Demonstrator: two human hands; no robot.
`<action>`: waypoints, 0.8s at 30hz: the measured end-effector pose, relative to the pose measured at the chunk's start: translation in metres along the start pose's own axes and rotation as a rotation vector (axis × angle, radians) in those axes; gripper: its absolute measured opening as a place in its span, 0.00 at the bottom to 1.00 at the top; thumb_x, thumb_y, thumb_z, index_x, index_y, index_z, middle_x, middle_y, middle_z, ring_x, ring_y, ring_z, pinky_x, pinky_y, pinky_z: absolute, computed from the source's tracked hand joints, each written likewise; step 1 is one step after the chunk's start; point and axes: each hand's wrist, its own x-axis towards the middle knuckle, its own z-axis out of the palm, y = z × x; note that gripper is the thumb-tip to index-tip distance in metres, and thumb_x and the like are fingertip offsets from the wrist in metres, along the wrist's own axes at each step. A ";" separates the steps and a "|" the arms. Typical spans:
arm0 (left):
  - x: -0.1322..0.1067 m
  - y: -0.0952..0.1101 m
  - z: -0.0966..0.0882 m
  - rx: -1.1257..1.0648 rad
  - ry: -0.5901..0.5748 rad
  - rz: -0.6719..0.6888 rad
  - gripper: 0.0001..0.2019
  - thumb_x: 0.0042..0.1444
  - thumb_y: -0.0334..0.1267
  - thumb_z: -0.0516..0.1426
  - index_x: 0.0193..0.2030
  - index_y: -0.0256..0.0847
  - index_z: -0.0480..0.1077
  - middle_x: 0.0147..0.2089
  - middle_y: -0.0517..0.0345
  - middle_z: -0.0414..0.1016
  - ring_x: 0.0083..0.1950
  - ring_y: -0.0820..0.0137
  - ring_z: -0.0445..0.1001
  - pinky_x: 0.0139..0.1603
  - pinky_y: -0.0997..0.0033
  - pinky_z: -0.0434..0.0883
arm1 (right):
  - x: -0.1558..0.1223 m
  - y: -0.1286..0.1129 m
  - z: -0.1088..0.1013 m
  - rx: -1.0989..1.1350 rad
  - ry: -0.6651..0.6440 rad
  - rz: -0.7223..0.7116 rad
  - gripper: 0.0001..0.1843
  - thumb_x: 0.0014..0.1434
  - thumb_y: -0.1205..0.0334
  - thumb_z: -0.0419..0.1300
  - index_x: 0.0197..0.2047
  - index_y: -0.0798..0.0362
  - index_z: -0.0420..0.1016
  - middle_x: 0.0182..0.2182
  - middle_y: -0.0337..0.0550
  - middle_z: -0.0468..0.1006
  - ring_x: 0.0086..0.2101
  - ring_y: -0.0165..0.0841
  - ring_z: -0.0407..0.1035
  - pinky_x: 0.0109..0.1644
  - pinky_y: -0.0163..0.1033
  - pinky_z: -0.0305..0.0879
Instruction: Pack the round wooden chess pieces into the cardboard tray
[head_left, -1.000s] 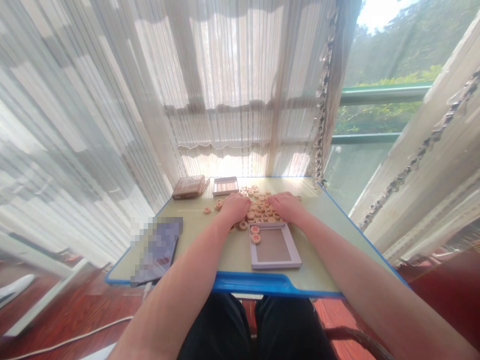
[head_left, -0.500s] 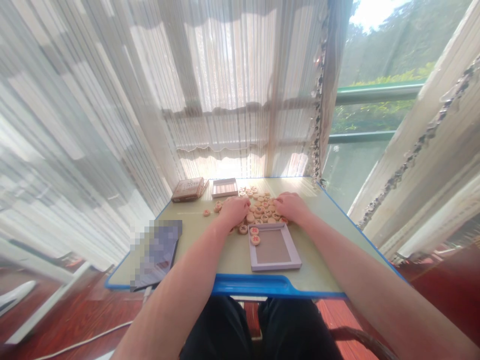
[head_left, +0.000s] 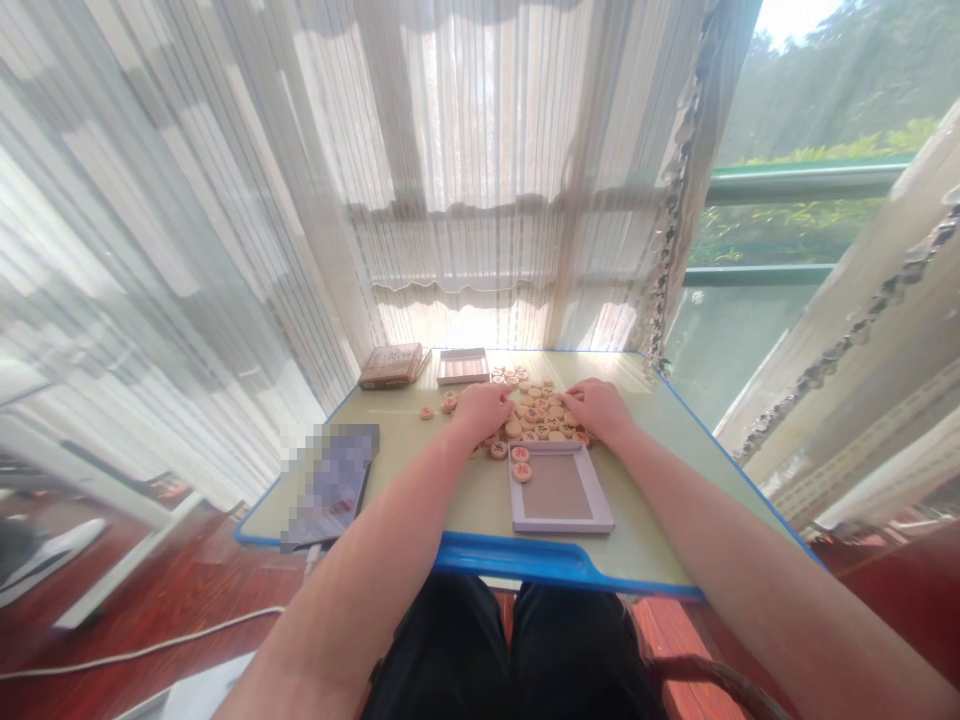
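Wooden xiangqi pieces (head_left: 541, 413), round and marked with red or black characters, lie in a crowded heap on the table. At the heap's left side is my left hand (head_left: 481, 412), with its fingers apart and reaching to the nearest pieces. My right hand (head_left: 602, 408) rests at the right side, fingertips against pieces at the edge, its fingers partly hidden. Neither hand has a piece lifted. In front of the heap lies a shallow pale box tray (head_left: 562, 527), where two pieces with red characters (head_left: 521, 463) sit in the upper left corner.
The pale table (head_left: 660, 540) has a blue rim. A second shallow box (head_left: 463, 379) stands at the back, beside a brown box (head_left: 391, 366). At left lies a partly pixelated tablet-like device (head_left: 337, 490) with a cable. Sheer curtains (head_left: 480, 240) hang behind.
The view has shifted slightly, moving the table right and up in the picture. My hands remain at the two sides of the heap. The two red-marked pieces stay in the tray.
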 end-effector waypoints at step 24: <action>0.005 -0.001 -0.007 -0.277 -0.092 -0.128 0.12 0.47 0.44 0.59 0.35 0.41 0.75 0.34 0.56 0.77 0.41 0.63 0.74 0.46 0.65 0.69 | -0.006 -0.010 -0.020 0.068 0.009 -0.066 0.16 0.54 0.52 0.54 0.33 0.54 0.78 0.38 0.49 0.77 0.45 0.42 0.66 0.51 0.44 0.60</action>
